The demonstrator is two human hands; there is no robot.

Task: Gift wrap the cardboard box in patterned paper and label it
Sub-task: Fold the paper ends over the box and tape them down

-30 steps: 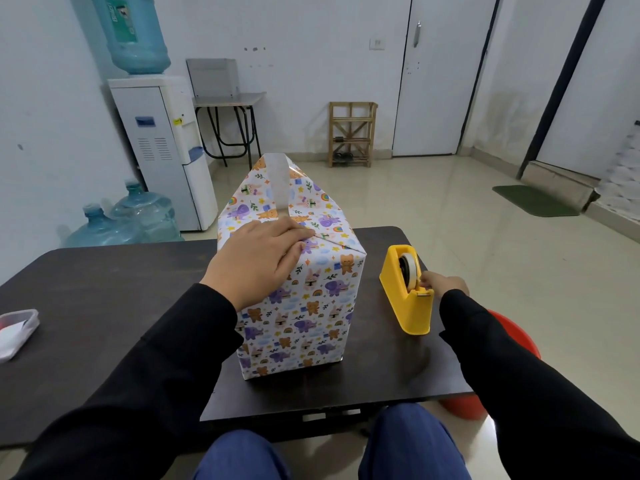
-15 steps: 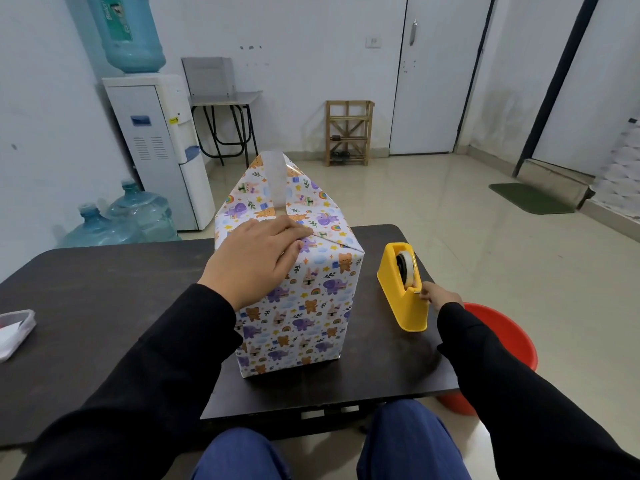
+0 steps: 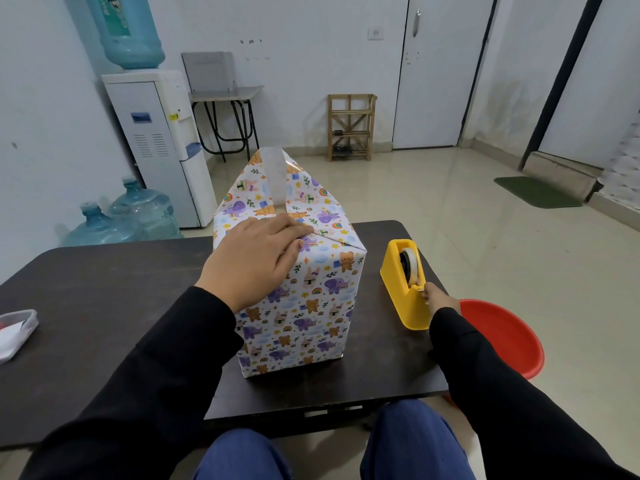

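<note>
The box [image 3: 304, 299], wrapped in white paper printed with cartoon animals, stands upright in the middle of the dark table [image 3: 104, 306]. A strip of clear tape runs over its folded top. My left hand [image 3: 256, 258] lies flat on the top fold and presses it down. To the right of the box sits a yellow tape dispenser [image 3: 405, 285] with a white roll. My right hand [image 3: 438, 299] is at the dispenser's near cutter end, fingers pinched there on the tape end; the tape itself is too thin to make out.
A clear bag with white and red contents [image 3: 15, 332] lies at the table's left edge. A red basin [image 3: 502, 337] sits on the floor right of the table. A water dispenser [image 3: 156, 140] and spare bottles [image 3: 121, 220] stand at the back left.
My right hand has drawn back from the roll towards me along the dispenser's near end. The left hand stays pressed on the box top. The view has shifted slightly.
</note>
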